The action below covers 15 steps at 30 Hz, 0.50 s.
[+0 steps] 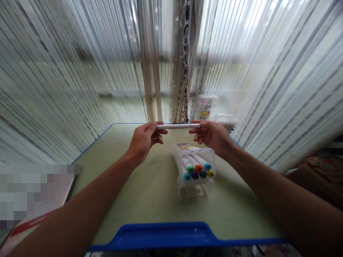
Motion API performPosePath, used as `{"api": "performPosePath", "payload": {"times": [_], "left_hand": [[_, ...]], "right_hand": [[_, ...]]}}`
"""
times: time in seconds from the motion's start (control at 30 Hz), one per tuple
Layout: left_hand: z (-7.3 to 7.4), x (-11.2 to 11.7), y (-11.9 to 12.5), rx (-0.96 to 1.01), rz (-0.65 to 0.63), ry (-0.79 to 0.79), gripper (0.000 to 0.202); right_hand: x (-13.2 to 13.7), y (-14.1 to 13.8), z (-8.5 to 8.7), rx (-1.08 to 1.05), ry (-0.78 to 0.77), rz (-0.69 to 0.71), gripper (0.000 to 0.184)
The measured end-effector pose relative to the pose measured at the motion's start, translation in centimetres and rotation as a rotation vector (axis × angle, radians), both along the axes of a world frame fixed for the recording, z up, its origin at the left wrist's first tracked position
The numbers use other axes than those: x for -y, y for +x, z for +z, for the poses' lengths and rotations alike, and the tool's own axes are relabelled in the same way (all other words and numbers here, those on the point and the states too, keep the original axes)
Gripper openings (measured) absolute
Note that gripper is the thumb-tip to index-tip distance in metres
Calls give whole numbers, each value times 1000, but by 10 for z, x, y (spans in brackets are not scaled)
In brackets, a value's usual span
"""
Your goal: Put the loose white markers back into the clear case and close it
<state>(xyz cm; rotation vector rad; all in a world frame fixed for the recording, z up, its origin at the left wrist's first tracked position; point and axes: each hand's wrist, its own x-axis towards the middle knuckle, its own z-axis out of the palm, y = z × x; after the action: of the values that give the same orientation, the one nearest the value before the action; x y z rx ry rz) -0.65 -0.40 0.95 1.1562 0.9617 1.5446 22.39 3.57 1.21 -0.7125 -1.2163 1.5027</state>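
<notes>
A slim white marker (pixel 178 126) is held level above the far part of the table. My left hand (pixel 144 139) pinches its left end between thumb and fingers. At the other end, the fingertips of my right hand (pixel 211 135) grip it. Below and nearer to me lies a clear plastic case (pixel 175 157) with its lid folded down toward me. Several markers (pixel 198 168) lie inside, their coloured ends facing me: green, orange, blue, purple, dark teal and yellow.
The pale green table (pixel 134 200) has a blue rim with a recessed blue tray (pixel 163 232) at the front. Two more clear cases, one upright (pixel 206 107) and one lying (pixel 223 119), are at the far right by the string curtain (pixel 166 71). A partly pixelated flat item (pixel 59 191) sits left.
</notes>
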Motion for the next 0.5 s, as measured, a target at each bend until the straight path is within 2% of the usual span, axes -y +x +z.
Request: {"api": "performPosePath", "payload": {"times": [0.33, 0.5], "left_hand": [[-3, 1, -1, -152, 13, 71, 29], [-2, 4, 0, -247, 56, 107, 33]], "right_hand": [[0, -1, -2, 16, 28, -23, 17], [0, -3, -5, 60, 82, -26, 28]]}}
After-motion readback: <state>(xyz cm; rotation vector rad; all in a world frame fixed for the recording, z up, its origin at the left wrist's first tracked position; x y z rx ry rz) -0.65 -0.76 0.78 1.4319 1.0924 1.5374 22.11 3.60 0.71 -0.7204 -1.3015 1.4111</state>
